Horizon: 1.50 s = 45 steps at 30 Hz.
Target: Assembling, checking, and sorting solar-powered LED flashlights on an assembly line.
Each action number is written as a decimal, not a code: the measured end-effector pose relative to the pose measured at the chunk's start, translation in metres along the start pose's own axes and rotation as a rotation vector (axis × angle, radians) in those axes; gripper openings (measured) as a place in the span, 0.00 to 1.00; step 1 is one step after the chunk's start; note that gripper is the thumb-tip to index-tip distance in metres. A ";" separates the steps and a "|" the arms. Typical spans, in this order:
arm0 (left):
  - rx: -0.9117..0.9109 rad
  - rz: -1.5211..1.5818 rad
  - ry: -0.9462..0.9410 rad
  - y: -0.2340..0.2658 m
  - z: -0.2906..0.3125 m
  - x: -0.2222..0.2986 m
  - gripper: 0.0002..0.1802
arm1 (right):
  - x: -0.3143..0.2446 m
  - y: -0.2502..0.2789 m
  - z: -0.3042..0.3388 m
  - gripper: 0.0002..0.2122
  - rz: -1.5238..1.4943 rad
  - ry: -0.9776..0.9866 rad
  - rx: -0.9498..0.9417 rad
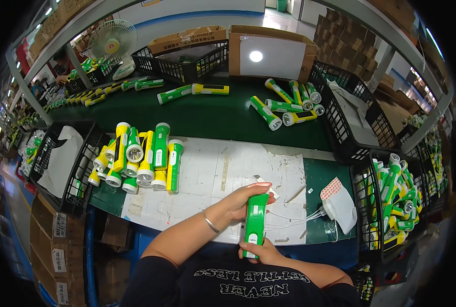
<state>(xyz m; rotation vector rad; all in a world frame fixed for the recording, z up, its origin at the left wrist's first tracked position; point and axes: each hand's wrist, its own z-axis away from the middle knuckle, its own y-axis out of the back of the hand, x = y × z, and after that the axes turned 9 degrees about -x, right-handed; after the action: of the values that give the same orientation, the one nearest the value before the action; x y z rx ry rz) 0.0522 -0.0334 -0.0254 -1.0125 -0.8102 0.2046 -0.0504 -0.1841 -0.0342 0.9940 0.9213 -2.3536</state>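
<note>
A green flashlight (255,221) stands roughly upright in front of my chest, its side with a white switch and small panel facing me. Around its upper end curls my left hand (242,200), a bangle on the wrist. My right hand (261,251) grips the lower end, thumb over the green body near the switch. Just past my left fingertips, a small white piece (264,185) lies on the white work sheet (202,158). To the left, a heap of green and yellow flashlights (145,158) rests on the sheet.
A bright round light spot (256,56) shows on white paper fixed to a cardboard box (309,56). More flashlights (284,105) lie on the green bench. Black crates flank me: one paper-lined (87,169), one full of flashlights (366,204). A white cabled device (338,210) sits right. A fan (113,46) stands behind.
</note>
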 end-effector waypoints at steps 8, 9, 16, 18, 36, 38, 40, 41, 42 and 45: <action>-0.110 0.033 -0.013 0.003 0.013 -0.027 0.27 | 0.003 0.004 -0.002 0.15 -0.083 0.074 -0.027; -0.079 -0.093 -0.047 -0.002 0.019 -0.035 0.27 | -0.002 0.003 0.000 0.15 -0.086 0.073 -0.028; 0.130 -0.144 -0.215 -0.003 0.028 -0.040 0.21 | -0.009 0.019 0.000 0.17 -0.060 0.065 -0.055; 0.132 -0.168 -0.258 -0.006 0.030 -0.028 0.17 | -0.010 0.037 0.004 0.19 0.071 0.193 0.110; 0.160 -0.324 -0.461 0.004 0.032 -0.014 0.24 | -0.062 0.019 0.015 0.10 1.647 0.986 0.162; 0.170 -0.315 -0.496 0.008 0.033 -0.002 0.23 | -0.044 0.010 0.018 0.11 1.622 0.984 -0.036; 0.152 -0.255 -0.528 0.007 0.033 0.004 0.22 | -0.042 0.010 0.016 0.12 1.577 0.996 -0.054; 0.153 -0.257 -0.530 0.009 0.032 0.002 0.22 | -0.042 0.012 0.012 0.12 1.574 1.047 0.071; 0.106 -0.200 -0.496 0.013 0.031 -0.002 0.22 | -0.046 0.014 0.009 0.12 1.568 1.096 0.197; 0.041 -0.159 -0.425 0.001 0.031 -0.015 0.22 | -0.067 0.010 -0.013 0.18 1.068 0.673 0.555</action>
<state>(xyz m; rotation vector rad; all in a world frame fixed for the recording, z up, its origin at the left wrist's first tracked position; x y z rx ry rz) 0.0209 -0.0194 -0.0257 -0.8714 -1.2634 0.3040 0.0059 -0.1741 0.0052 1.9266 -0.1828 -1.3321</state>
